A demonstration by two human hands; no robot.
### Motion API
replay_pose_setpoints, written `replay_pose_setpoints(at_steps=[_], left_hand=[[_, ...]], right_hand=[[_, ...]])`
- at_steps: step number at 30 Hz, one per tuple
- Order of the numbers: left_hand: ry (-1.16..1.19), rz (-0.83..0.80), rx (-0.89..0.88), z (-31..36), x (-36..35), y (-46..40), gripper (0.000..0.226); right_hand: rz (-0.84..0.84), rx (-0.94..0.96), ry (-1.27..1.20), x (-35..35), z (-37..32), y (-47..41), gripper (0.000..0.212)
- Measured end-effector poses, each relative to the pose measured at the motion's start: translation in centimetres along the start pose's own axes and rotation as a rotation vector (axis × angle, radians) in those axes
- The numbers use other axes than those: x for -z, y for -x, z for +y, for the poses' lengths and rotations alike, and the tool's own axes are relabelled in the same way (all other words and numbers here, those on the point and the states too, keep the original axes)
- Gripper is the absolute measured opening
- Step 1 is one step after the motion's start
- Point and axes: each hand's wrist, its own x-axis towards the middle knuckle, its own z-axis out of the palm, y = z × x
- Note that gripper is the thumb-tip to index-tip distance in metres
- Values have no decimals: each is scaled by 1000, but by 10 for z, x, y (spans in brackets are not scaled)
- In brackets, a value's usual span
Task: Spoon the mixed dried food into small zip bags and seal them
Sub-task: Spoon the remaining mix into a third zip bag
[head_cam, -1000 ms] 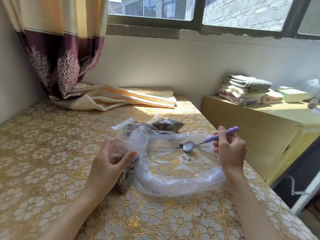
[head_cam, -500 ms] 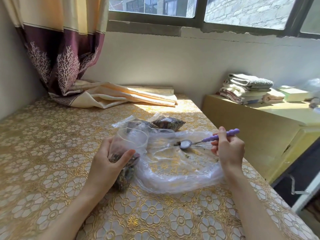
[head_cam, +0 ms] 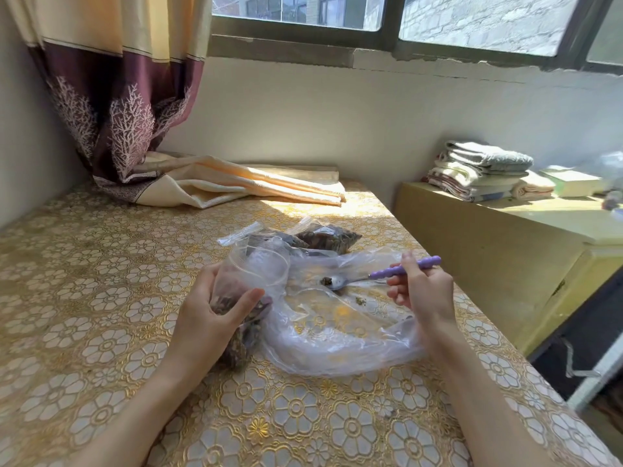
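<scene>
Crinkled clear zip bag (head_cam: 251, 281) in left hand (head_cam: 209, 318), purple-handled metal spoon (head_cam: 371, 277) in right hand (head_cam: 423, 288).

You've got a spoon (head_cam: 340, 282) w/ a shiny metal bowl and a matt purple plastic handle. The large bag (head_cam: 340, 332) is thin, clear, crinkly plastic film, glossy where sun hits; the small zip bag (head_cam: 251, 274) is clear smooth plastic too. Tablecloth (head_cam: 101, 298) looks embossed, gold floral relief w/ a slight sheen. Curtain (head_cam: 118, 96) is woven cloth, matt. Folded towels (head_cam: 485, 170) look like soft terry cloth.
</scene>
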Motion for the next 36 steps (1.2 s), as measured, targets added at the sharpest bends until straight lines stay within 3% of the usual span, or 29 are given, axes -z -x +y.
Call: replay_pose_setpoints(at_steps=[3,7,10,17,25,29,36], left_hand=[[6,-2,-2,0,0,0,42],[6,-1,2,1,0,0,37],[-8,3,-6,1,0,0,41],[-41,-66,-1,0,0,-2,54],[-108,-107,31,0,-1,-2,55],[-118,-99,34,2,-1,-2,56],[-106,-115,70,2,-1,-3,55]], right_hand=[[-10,-56,-34,-2,1,1,37],[-19,-124,-112,-4,-3,3,51],[50,-139,-161,0,-8,3,42],[117,0,-229,-3,-18,9,34],[-61,204,-384,-25,-48,42,48],[-128,267,-401,-34,-53,56,37],[-433,405,-297,-43,-49,65,25]])
